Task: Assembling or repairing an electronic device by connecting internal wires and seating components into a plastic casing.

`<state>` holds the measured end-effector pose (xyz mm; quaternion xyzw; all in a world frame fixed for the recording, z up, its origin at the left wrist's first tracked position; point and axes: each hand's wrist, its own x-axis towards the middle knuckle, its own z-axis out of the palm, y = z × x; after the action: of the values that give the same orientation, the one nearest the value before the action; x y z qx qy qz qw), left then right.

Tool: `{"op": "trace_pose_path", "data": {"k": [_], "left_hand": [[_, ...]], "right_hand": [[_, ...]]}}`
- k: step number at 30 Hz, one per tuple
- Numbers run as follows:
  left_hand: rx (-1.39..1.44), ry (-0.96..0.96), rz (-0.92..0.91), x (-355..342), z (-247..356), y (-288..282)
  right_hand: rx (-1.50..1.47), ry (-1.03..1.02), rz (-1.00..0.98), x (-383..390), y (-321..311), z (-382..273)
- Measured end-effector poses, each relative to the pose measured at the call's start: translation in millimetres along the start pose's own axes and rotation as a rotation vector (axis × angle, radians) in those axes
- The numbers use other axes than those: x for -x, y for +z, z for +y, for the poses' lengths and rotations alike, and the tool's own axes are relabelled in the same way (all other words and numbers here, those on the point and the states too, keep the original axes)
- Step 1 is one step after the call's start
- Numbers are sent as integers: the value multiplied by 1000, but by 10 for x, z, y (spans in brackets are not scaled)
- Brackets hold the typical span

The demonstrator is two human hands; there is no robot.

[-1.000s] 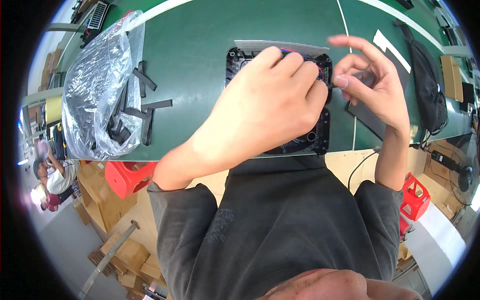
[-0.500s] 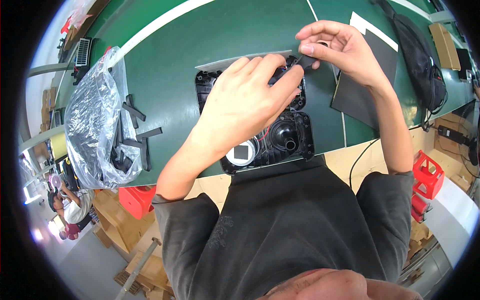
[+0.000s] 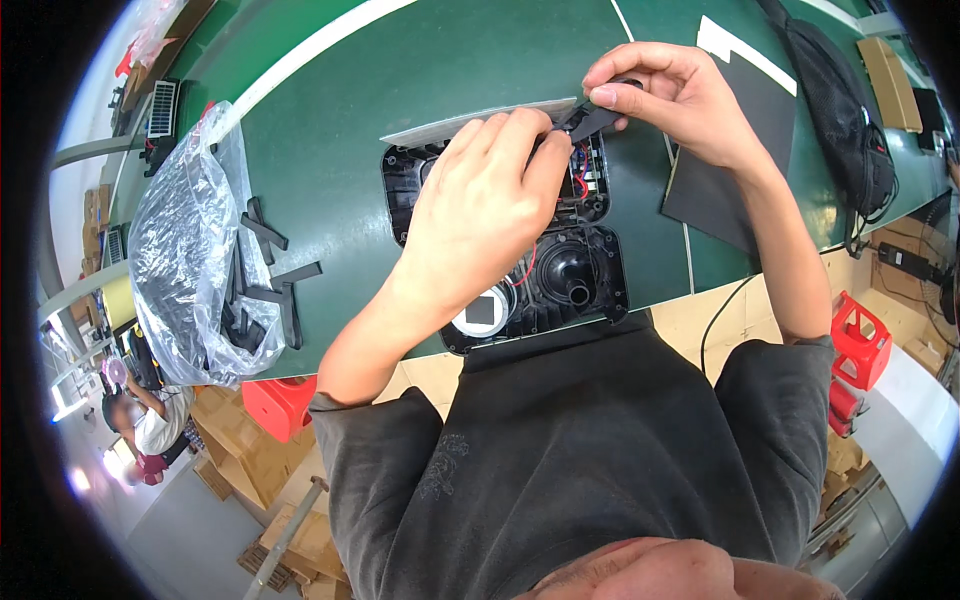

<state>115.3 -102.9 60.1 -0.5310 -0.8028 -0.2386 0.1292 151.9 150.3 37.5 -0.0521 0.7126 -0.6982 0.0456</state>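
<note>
Between my hands is a short black strip [image 3: 597, 122], which looks like foam tape. My right hand [image 3: 675, 95] pinches its upper end between thumb and fingers. My left hand [image 3: 485, 205] is closed at the lower end, its fingertips partly hidden. Below lie two black plastic housing halves; the far half [image 3: 400, 185] shows red and blue wires, partly covered by my left hand. The near half [image 3: 615, 265] holds a round black tube [image 3: 577, 290] and a white round part [image 3: 480, 315] with a dark square on it. A red wire runs between the halves.
Left on the green table [image 3: 330, 160] lie a clear plastic bag [image 3: 185, 240] and several black strips [image 3: 290, 310]. A grey flat bar [image 3: 440, 128] sits behind the housing. To the right are a dark sheet [image 3: 720, 170] and a black bag [image 3: 835, 110]. Red stools stand below.
My left hand has shifted slightly left and down, baring more of the far half's wires. More of the black strip shows between my hands. My right hand has barely moved.
</note>
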Motion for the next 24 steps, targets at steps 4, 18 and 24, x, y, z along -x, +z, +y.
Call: {"op": "trace_pose_path", "data": {"k": [4,18,24], "left_hand": [[20,-19,-52,-7,1,-12],[92,-30,4,-7,-19,24],[72,-32,-32,-6,-25,14]], "right_hand": [[2,0,-84,17,-35,53],[289,-44,-157,23,-183,-11],[198,7,-145,38,-199,-42]]}}
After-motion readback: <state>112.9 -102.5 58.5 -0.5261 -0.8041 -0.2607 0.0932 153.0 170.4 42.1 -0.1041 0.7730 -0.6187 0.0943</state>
